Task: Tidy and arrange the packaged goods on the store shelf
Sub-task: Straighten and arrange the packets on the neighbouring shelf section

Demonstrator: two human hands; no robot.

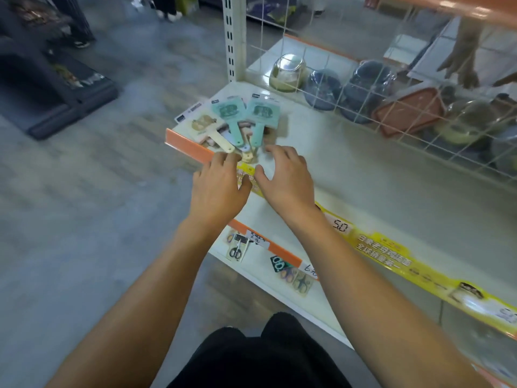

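A fanned pile of carded teal and cream paddle-shaped brushes (237, 121) lies at the white shelf's (349, 169) front corner, handles pointing toward the person and heads toward the wire mesh. The left hand (216, 189) rests on the orange edge strip (190, 147), fingers loosely curled at the handle ends. The right hand (285, 177) hovers beside it, fingers spread and holding nothing.

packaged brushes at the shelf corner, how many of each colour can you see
Teal: 2, the second beside the first
Cream: 1
Total: 3 clearly countable. Pink and pale blue handles poke out from under the pile near the left hand and right hand, but the blur keeps me from counting those.
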